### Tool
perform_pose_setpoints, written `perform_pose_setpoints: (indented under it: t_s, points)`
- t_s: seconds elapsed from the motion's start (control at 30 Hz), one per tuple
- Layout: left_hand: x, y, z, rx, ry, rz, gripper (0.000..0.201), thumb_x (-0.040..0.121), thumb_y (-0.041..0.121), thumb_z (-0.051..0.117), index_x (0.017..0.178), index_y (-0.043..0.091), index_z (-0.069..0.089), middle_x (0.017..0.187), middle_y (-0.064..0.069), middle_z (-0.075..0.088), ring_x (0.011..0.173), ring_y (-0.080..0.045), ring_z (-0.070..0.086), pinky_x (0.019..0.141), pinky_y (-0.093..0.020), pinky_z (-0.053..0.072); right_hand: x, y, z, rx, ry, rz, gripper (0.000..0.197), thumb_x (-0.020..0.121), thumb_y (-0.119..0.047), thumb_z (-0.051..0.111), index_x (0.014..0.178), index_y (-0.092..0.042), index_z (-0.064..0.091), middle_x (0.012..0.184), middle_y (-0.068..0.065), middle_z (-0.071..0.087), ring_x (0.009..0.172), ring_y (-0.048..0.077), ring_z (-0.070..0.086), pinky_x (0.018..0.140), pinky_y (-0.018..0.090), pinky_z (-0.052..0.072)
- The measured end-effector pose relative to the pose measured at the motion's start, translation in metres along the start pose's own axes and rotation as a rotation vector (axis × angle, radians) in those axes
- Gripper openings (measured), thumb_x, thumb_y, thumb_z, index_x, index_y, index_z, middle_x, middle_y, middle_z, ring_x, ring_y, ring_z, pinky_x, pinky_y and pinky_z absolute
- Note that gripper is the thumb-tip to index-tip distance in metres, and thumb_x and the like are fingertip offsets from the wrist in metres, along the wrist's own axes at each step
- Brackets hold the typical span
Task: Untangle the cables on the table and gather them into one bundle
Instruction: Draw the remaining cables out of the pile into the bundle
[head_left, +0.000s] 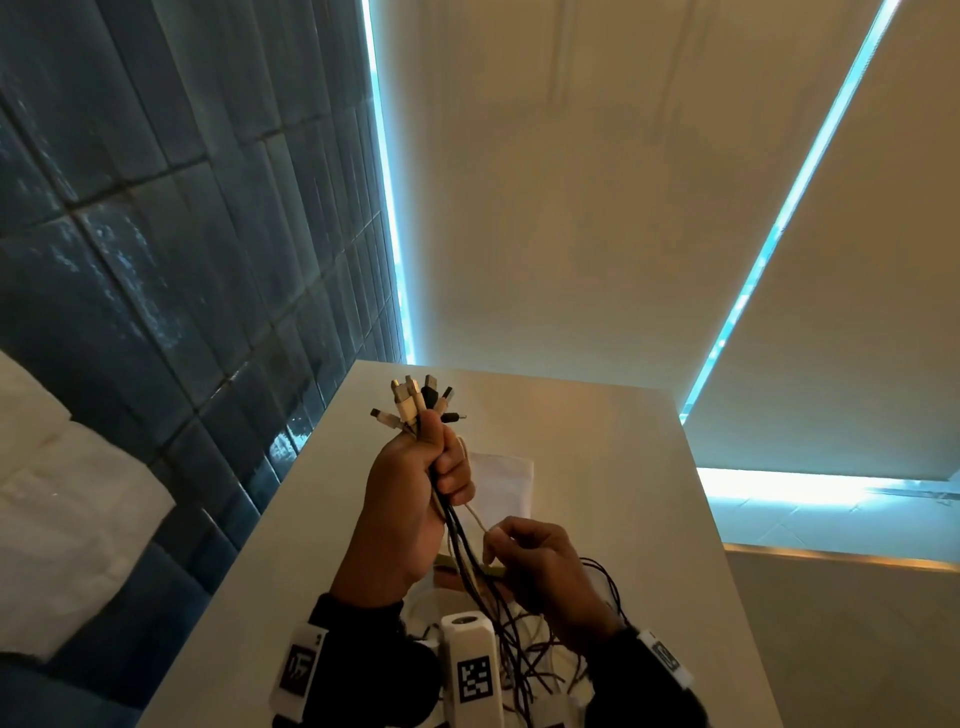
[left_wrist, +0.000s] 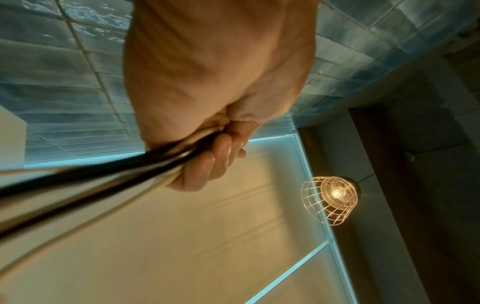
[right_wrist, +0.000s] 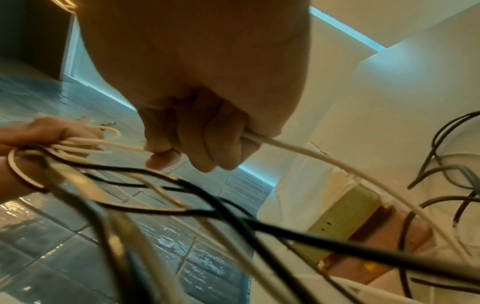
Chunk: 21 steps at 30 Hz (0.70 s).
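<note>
Our left hand, raised, fists the cables; our right hand, lower, pinches a white cable.

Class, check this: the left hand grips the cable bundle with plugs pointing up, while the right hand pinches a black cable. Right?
Not quite. The right hand pinches a white cable, not black, as the right wrist view shows. The left hand does grip the bundle, plugs up.

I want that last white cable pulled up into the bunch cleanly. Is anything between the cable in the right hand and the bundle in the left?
Yes. The right hand grips the white cable, and loose dark cables cross below, between it and the bundle in the left hand; the trailing ends hang tangled.
</note>
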<state>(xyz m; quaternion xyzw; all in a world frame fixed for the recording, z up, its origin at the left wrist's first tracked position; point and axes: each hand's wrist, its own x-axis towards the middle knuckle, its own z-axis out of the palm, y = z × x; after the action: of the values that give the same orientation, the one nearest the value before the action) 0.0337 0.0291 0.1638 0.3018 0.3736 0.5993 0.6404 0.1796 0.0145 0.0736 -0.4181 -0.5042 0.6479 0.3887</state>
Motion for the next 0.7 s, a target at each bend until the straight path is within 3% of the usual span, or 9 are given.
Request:
perform_pose_setpoints:
  t_s: [0.07,0.23,0.37,0.53,0.7]
  points:
    - [0.0,-0.001,-0.001,0.031,0.003,0.016,0.041,0.102,0.029,0.031,0.065,0.012,0.036,0.05,0.004,0.032,0.043,-0.008,0.025,0.042,-0.022,0.024,0.003,0.005,-0.003,-0.031,0.013,0.023,0.024,0.097,-0.007,0.05,0.075,-0.001,0.055,0.044,-0.011,0.047,0.036,-0.001,0.04,0.039,0.01,0.032]
    - [0.0,-0.001,-0.005,0.061,0.047,0.042,0.04,0.102,0.028,0.033,0.067,0.012,0.041,0.052,0.003,0.034,0.042,-0.009,0.025,0.041,-0.022,0.024,0.008,0.024,-0.01,-0.06,0.062,0.13,0.03,0.098,-0.004,0.049,0.068,-0.005,0.052,0.045,-0.009,0.044,0.033,-0.001,0.039,0.037,0.009,0.031]
    - [0.0,-0.001,-0.005,0.092,0.039,0.051,0.038,0.102,0.027,0.034,0.068,0.01,0.042,0.053,0.002,0.037,0.042,-0.008,0.024,0.04,-0.021,0.023,0.012,0.042,-0.014,-0.164,0.093,0.14,0.031,0.098,-0.011,0.052,0.067,-0.01,0.054,0.056,0.006,0.04,0.035,0.002,0.032,0.037,0.013,0.025]
    - [0.0,0.002,-0.004,0.099,-0.017,0.044,0.035,0.098,0.028,0.036,0.068,0.01,0.038,0.048,0.004,0.029,0.04,-0.007,0.022,0.04,-0.022,0.022,0.014,0.065,-0.025,-0.16,0.126,0.214,0.03,0.098,-0.013,0.051,0.068,-0.008,0.054,0.041,-0.008,0.029,0.032,0.006,0.022,0.033,0.016,0.018]
    - [0.002,0.003,-0.006,0.065,-0.004,0.025,0.037,0.101,0.025,0.034,0.068,0.01,0.039,0.048,0.004,0.028,0.039,-0.007,0.022,0.039,-0.02,0.022,0.013,0.088,-0.037,-0.277,0.152,0.258,0.032,0.097,-0.018,0.052,0.066,-0.014,0.055,0.042,-0.007,0.03,0.033,0.009,0.024,0.037,0.017,0.017]
